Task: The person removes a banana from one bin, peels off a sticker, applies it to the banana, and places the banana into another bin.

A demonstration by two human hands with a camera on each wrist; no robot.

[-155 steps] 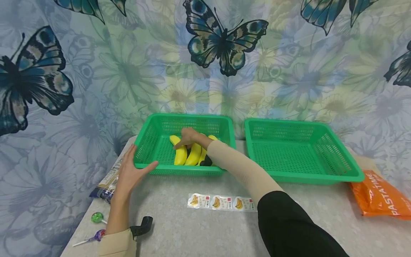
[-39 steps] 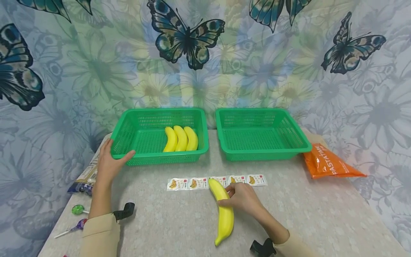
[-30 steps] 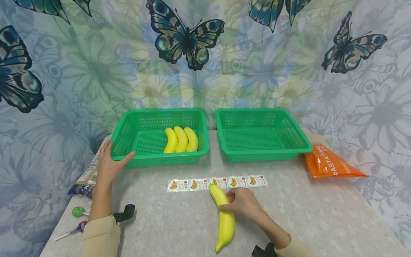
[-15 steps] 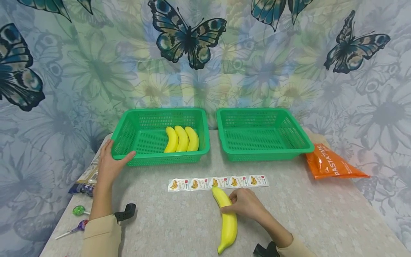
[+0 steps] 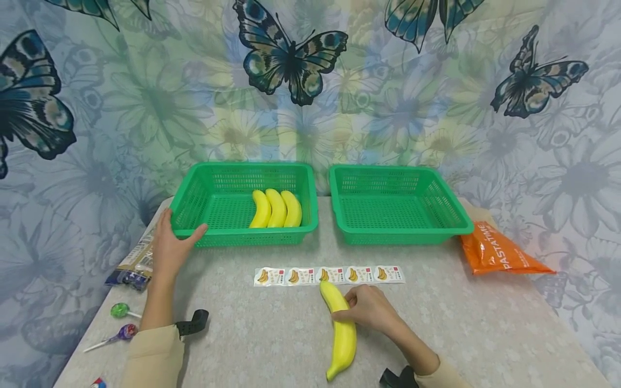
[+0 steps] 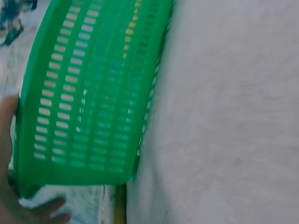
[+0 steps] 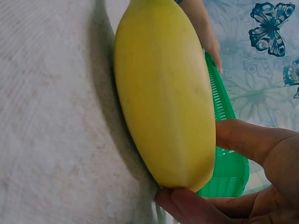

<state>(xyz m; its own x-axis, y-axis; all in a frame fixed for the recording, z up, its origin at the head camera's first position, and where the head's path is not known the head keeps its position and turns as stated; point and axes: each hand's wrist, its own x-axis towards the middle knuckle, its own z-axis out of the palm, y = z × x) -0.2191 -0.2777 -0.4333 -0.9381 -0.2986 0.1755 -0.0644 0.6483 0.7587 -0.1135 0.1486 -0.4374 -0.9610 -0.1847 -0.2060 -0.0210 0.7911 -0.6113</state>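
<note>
My left hand (image 5: 172, 245) holds the front left corner of the left green basket (image 5: 242, 237). Its thumb lies along the near rim and the fingers go down the outer left side; the left wrist view shows thumb and fingers on either side of that corner (image 6: 28, 182). Three yellow bananas (image 5: 276, 207) lie side by side in the basket's right half. Between thumb and fingers my right hand (image 5: 368, 309) pinches a banana (image 5: 343, 345) low at the table, its upper tip just touching a strip of banana stickers (image 5: 301, 276) in the head view. Close up, the banana (image 7: 163, 93) looks smooth.
A second green basket (image 5: 402, 234) stands at the back right, with an orange PASTATIME bag (image 5: 499, 250) against it. On the left lie a shiny bag (image 5: 133, 267), a green lollipop (image 5: 119, 310) and a purple lollipop (image 5: 127, 331). A butterfly-print cloth hangs behind.
Earlier my right hand was in the left basket among the bananas. It then brought one out over the sticker strip and drew it slightly nearer. My left hand stays at the basket corner.
</note>
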